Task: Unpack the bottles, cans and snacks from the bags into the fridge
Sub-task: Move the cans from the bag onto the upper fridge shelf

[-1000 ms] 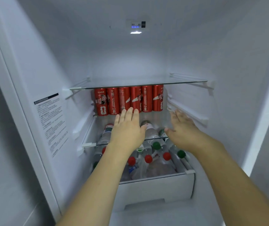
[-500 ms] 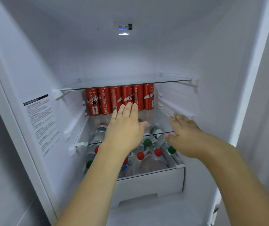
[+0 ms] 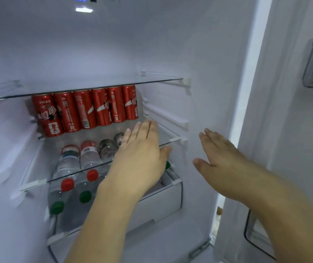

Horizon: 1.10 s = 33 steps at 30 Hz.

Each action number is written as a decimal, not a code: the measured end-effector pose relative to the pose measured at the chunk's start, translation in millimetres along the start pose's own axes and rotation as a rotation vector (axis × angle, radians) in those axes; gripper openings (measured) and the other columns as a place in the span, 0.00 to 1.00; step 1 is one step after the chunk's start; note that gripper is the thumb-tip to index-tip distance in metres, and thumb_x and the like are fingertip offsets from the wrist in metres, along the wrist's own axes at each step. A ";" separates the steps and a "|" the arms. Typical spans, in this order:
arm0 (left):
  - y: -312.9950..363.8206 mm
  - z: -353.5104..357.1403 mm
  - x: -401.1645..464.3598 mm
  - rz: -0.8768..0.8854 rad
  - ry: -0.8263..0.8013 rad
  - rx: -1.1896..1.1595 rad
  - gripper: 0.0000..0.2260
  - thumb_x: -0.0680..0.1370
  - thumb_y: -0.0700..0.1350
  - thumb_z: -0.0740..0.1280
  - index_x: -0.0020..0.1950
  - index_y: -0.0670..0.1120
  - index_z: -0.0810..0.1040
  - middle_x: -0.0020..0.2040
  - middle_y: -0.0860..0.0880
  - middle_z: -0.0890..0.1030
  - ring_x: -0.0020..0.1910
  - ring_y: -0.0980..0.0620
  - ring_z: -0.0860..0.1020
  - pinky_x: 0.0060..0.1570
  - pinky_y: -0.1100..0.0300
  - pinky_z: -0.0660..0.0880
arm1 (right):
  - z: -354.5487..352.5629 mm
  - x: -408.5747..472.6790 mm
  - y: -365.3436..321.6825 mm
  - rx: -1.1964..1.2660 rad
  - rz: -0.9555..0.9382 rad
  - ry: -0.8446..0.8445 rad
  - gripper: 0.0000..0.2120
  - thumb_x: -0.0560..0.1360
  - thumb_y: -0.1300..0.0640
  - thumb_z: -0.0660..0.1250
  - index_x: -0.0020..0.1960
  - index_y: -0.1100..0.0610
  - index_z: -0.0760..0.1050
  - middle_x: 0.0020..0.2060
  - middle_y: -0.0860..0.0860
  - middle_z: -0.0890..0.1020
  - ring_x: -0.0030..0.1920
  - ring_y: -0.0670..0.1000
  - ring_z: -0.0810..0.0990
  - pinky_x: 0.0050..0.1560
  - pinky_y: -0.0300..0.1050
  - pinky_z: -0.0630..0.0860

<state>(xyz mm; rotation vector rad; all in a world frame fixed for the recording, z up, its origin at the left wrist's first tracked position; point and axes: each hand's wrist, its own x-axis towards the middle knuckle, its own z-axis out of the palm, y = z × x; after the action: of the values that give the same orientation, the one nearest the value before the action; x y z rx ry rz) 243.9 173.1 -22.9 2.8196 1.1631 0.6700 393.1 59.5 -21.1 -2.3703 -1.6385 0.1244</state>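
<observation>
Head view: red cans [image 3: 84,111] (glossy cylinders) line a glass shelf [image 3: 102,164].

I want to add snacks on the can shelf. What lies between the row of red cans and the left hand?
In the head view, only bare glass shelf lies between the red cans and the left hand; bottles show through it from the drawer below.

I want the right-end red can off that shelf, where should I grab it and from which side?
Grip the rightmost red can around its middle, coming from the front and right. It stands upright at the row's end, its left side tight against the next can, its right side facing free space by the fridge wall. Both hands, left hand and right hand, hold nothing.
</observation>
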 end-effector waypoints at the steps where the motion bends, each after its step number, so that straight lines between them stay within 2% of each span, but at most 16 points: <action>1: 4.6 1.4 -1.0 0.020 -0.005 -0.008 0.31 0.83 0.58 0.53 0.80 0.46 0.46 0.81 0.49 0.46 0.79 0.51 0.45 0.77 0.52 0.42 | -0.3 -4.6 3.5 0.006 0.018 -0.005 0.31 0.84 0.47 0.48 0.78 0.55 0.34 0.77 0.48 0.34 0.76 0.46 0.35 0.70 0.38 0.34; 4: 20.1 3.6 -4.9 0.077 -0.018 -0.030 0.31 0.83 0.57 0.53 0.80 0.46 0.46 0.81 0.49 0.47 0.79 0.52 0.46 0.77 0.54 0.41 | -3.6 -18.5 10.5 0.049 0.035 -0.008 0.31 0.83 0.47 0.49 0.78 0.54 0.35 0.77 0.46 0.34 0.76 0.45 0.35 0.70 0.36 0.35; 8: 40.6 4.6 -10.5 0.134 -0.051 -0.054 0.31 0.83 0.57 0.52 0.80 0.47 0.45 0.81 0.49 0.46 0.79 0.53 0.45 0.75 0.57 0.39 | -11.1 -45.2 9.9 0.127 0.029 0.007 0.31 0.83 0.48 0.50 0.78 0.51 0.36 0.76 0.41 0.34 0.75 0.40 0.35 0.64 0.30 0.35; 17: 73.0 0.5 -25.6 0.216 -0.055 -0.092 0.31 0.83 0.58 0.52 0.80 0.47 0.43 0.81 0.50 0.44 0.79 0.54 0.44 0.74 0.60 0.38 | -28.7 -100.0 20.1 0.124 0.077 0.019 0.30 0.83 0.46 0.50 0.78 0.47 0.37 0.75 0.37 0.36 0.74 0.36 0.36 0.65 0.30 0.35; 20: 85.6 -0.7 -32.3 0.276 -0.013 -0.124 0.31 0.83 0.59 0.50 0.80 0.48 0.43 0.81 0.50 0.43 0.79 0.54 0.44 0.73 0.62 0.39 | -29.9 -114.2 24.8 0.112 0.134 0.027 0.30 0.83 0.46 0.50 0.78 0.47 0.37 0.76 0.37 0.36 0.74 0.36 0.36 0.65 0.29 0.35; 23: 95.9 3.4 -39.1 0.362 0.005 -0.148 0.32 0.80 0.62 0.43 0.80 0.49 0.42 0.81 0.51 0.43 0.79 0.54 0.44 0.69 0.64 0.35 | -31.5 -127.6 31.6 0.094 0.239 0.045 0.30 0.83 0.46 0.49 0.78 0.47 0.36 0.75 0.38 0.35 0.74 0.37 0.35 0.64 0.29 0.33; 27: 113.9 12.3 -36.9 0.498 -0.073 -0.154 0.31 0.81 0.62 0.39 0.80 0.50 0.38 0.80 0.53 0.41 0.79 0.55 0.42 0.66 0.66 0.31 | -33.2 -144.0 39.1 0.098 0.391 0.094 0.30 0.83 0.46 0.49 0.78 0.47 0.37 0.75 0.38 0.35 0.74 0.37 0.35 0.62 0.29 0.33; 30: 125.8 16.9 -40.1 0.538 -0.057 -0.174 0.37 0.74 0.65 0.36 0.80 0.49 0.43 0.81 0.48 0.45 0.79 0.49 0.48 0.61 0.67 0.29 | -31.9 -157.2 45.0 0.087 0.494 0.119 0.30 0.83 0.46 0.49 0.78 0.47 0.36 0.75 0.38 0.34 0.74 0.38 0.35 0.62 0.30 0.35; 31: 126.7 16.9 -42.2 0.534 -0.032 -0.172 0.37 0.75 0.65 0.38 0.81 0.48 0.48 0.81 0.46 0.51 0.78 0.46 0.55 0.63 0.64 0.32 | -31.6 -162.4 46.5 0.082 0.520 0.124 0.30 0.83 0.46 0.48 0.78 0.47 0.36 0.76 0.39 0.34 0.75 0.39 0.34 0.62 0.30 0.35; 33: 127.7 14.5 -48.8 0.555 -0.015 -0.130 0.35 0.77 0.62 0.46 0.77 0.43 0.64 0.74 0.42 0.68 0.70 0.41 0.72 0.66 0.55 0.50 | -30.9 -173.3 49.8 0.073 0.568 0.128 0.30 0.83 0.46 0.48 0.78 0.48 0.36 0.76 0.39 0.34 0.75 0.39 0.35 0.62 0.30 0.35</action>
<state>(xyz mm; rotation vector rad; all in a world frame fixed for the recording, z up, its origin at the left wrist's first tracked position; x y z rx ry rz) 304.2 50.0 -32.0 3.0246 0.3011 0.7045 382.3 -123.1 -17.2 -2.6506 -0.8539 0.1296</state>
